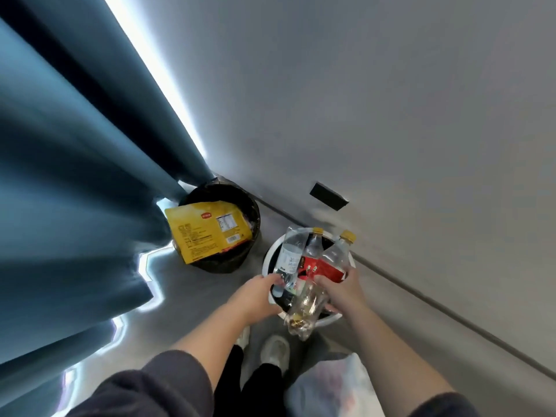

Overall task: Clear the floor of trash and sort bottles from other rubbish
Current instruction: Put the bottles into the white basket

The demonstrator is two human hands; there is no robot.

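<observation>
Over a white bin [268,256] I hold several plastic bottles. My left hand [255,291] grips a clear bottle with a white label [290,255]. My right hand [341,291] grips a clear bottle with a red label and yellow cap [332,261]. A second yellow-capped bottle [313,248] sits between them; which hand holds it is unclear. A crumpled clear wrapper with brown bits [304,314] hangs under my right hand. A black bin [240,212] to the left holds a large yellow packet [204,233].
Blue curtains [75,176] hang at the left, touching the black bin. A grey wall [361,100] with a dark socket plate [328,196] runs behind the bins. A pale plastic bag [334,386] hangs near my right arm. My shoes [273,350] stand on grey floor.
</observation>
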